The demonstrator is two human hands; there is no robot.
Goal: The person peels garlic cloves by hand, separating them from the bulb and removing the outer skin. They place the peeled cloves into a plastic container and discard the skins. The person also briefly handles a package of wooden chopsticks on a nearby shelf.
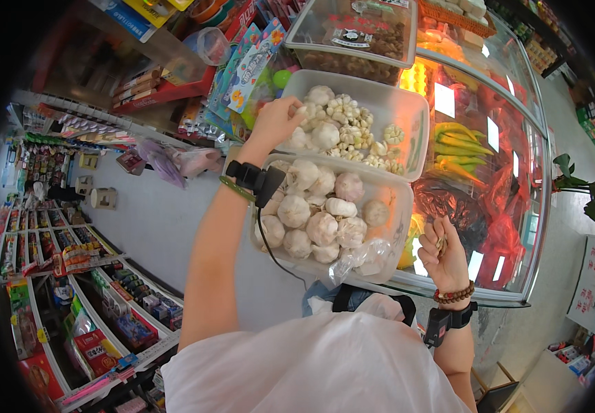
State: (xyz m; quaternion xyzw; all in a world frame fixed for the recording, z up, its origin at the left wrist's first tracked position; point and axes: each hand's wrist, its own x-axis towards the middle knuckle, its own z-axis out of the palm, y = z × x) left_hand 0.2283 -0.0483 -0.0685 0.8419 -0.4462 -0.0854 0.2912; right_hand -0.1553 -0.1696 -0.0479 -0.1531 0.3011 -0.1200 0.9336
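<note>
My left hand (275, 124) reaches over the left rim of the upper plastic tub (416, 118). Its bent fingertips touch the garlic there; whether they grip a piece cannot be told. Small peeled-looking garlic bulbs (350, 116) and larger whole bulbs (325, 135) lie in this tub. Nearer my body, a second plastic tub (398, 227) holds whole garlic bulbs (323, 228) and a crumpled clear plastic bag (359, 260). Over the glass case at right, my right hand (444, 253) is curled around small pale pieces, perhaps garlic. Each wrist wears a black strapped device.
A lidded clear box (354, 36) of dark brown food stands beyond the tubs. The glass display case (540, 206) holds green and yellow peppers (460, 147) and red bags. Colourful toy packets (251, 67) hang at left. Shop shelves (70, 289) stand farther left; a cable hangs from my left wrist.
</note>
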